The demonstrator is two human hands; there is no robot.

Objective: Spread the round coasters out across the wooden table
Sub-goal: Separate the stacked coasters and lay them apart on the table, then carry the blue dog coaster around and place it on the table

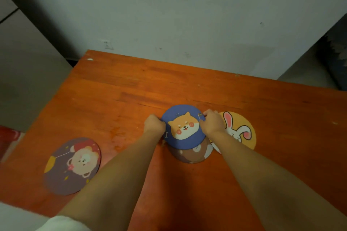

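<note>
A blue round coaster with a dog (183, 127) is held over the middle of the orange wooden table (120, 95). My left hand (154, 124) grips its left edge and my right hand (212, 122) grips its right edge. Beneath it lies a brown coaster (193, 153), partly covered. To the right, a yellow coaster with a rabbit (242, 129) lies flat, partly hidden by my right forearm. A purple coaster with a bear (72, 166) lies alone at the front left.
A grey wall (187, 15) stands behind the table's far edge. A red object (8, 137) sits past the left edge. Dark fabric (336, 52) shows at the far right on the floor.
</note>
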